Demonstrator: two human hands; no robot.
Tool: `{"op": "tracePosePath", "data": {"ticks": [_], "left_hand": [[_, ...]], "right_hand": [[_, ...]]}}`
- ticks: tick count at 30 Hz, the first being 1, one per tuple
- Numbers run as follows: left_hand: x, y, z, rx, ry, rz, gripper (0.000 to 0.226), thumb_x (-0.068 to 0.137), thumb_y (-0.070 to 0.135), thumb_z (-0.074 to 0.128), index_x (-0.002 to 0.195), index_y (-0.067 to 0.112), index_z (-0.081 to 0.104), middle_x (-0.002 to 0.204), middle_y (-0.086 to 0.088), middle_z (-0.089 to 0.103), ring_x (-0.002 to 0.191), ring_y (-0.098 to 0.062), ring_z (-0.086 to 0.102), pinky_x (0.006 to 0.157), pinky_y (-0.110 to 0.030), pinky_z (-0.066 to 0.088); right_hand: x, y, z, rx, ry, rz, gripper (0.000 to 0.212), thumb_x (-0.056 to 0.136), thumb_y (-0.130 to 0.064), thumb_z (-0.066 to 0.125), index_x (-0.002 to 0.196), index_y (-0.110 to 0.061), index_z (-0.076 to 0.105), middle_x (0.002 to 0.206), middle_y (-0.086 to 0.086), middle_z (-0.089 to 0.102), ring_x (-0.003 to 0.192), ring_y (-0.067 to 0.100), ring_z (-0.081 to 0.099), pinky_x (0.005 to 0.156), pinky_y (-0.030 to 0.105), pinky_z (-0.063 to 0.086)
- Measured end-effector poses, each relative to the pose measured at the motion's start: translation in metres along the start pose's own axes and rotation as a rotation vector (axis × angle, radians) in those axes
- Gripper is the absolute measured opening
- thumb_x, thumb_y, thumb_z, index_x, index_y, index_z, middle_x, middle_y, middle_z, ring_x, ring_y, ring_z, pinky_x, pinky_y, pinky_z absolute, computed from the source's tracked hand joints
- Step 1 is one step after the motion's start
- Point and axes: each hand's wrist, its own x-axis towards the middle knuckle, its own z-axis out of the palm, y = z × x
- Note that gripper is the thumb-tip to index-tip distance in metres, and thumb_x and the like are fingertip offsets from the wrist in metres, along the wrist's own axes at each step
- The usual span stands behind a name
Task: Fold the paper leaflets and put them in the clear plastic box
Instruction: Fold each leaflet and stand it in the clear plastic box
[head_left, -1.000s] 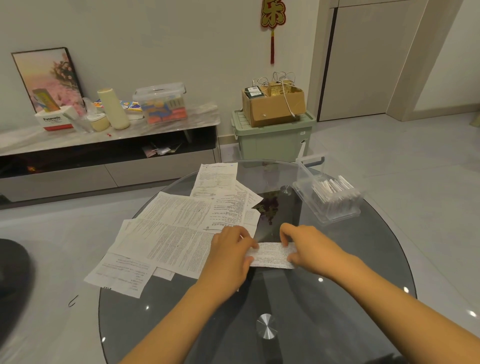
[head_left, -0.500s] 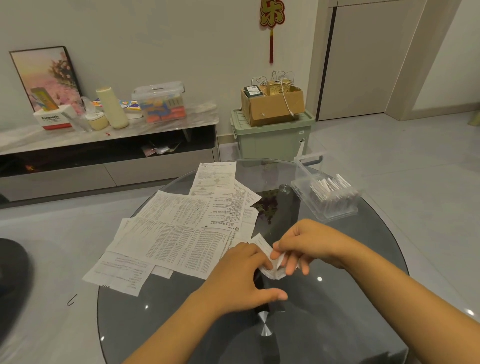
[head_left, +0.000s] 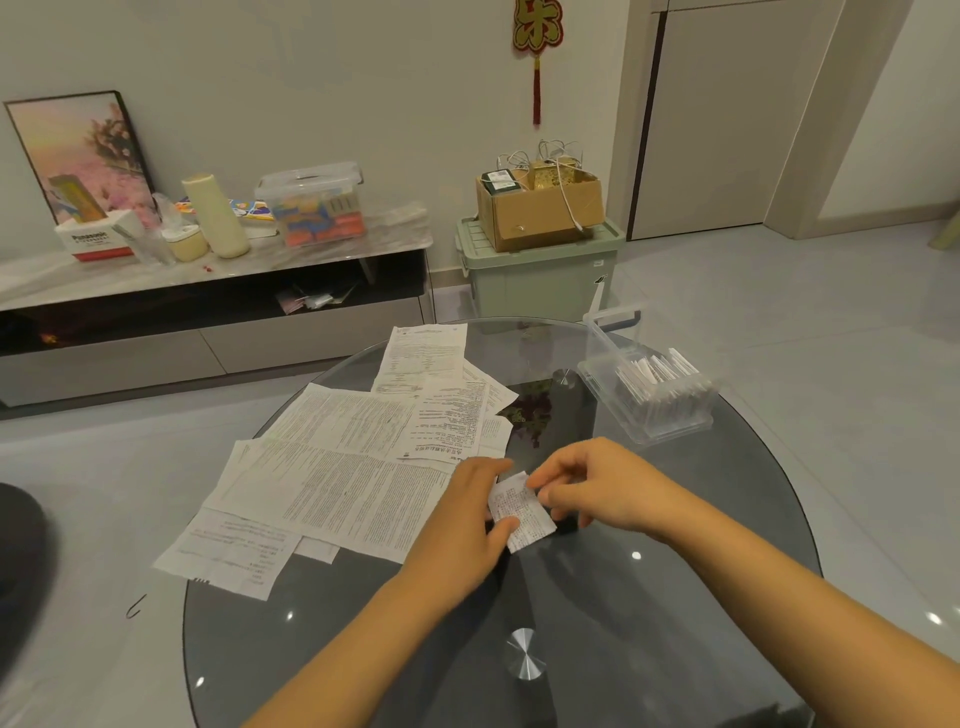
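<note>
A small folded leaflet (head_left: 521, 512) lies just above the round glass table (head_left: 649, 597), held between both hands. My left hand (head_left: 467, 525) pinches its left edge with thumb and fingers. My right hand (head_left: 597, 488) pinches its upper right corner with curled fingers. Several unfolded printed leaflets (head_left: 353, 467) lie spread on the table's left half. The clear plastic box (head_left: 649, 395) stands at the table's far right, its lid up, with several folded leaflets standing inside.
A low TV cabinet (head_left: 208, 312) with boxes and a cup runs along the far wall. A green storage bin (head_left: 540, 280) bearing a cardboard box sits beyond the table. A metal table fitting (head_left: 523, 660) shows through the glass near me.
The leaflet was a longer flat strip pressed on the table a second ago. It has since been folded over into a smaller piece, and both hands now pinch it slightly above the glass.
</note>
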Motion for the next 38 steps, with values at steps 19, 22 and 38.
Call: {"op": "tracePosePath", "data": {"ticks": [19,22,38], "left_hand": [[0.0,0.004,-0.012,0.402,-0.062,0.158,0.042,0.077,0.062,0.057,0.105,0.031,0.06,0.102,0.018,0.053,0.1,-0.001,0.044,0.097,-0.026,0.016],[0.001,0.007,-0.014,0.491,-0.059,0.2,0.032,0.085,0.052,0.05,0.106,0.03,0.061,0.102,0.015,0.058,0.098,-0.005,0.048,0.101,-0.029,0.017],[0.005,0.017,-0.013,0.604,-0.103,0.28,0.03,0.083,0.038,0.049,0.103,0.017,0.057,0.093,0.001,0.059,0.086,-0.019,0.051,0.094,-0.027,0.029]], "right_hand": [[0.006,0.011,0.021,-0.79,0.018,-0.338,0.029,0.09,-0.026,0.053,0.118,-0.022,0.061,0.113,-0.004,0.057,0.106,0.016,0.047,0.087,0.03,0.043],[0.005,0.011,0.015,-0.764,-0.012,-0.342,0.031,0.088,-0.031,0.057,0.118,-0.025,0.06,0.111,-0.008,0.056,0.105,0.014,0.046,0.087,0.029,0.042],[0.01,0.016,0.013,-0.753,-0.015,-0.342,0.03,0.084,-0.035,0.063,0.113,-0.026,0.063,0.106,-0.008,0.057,0.098,0.012,0.053,0.085,0.031,0.047]]}}
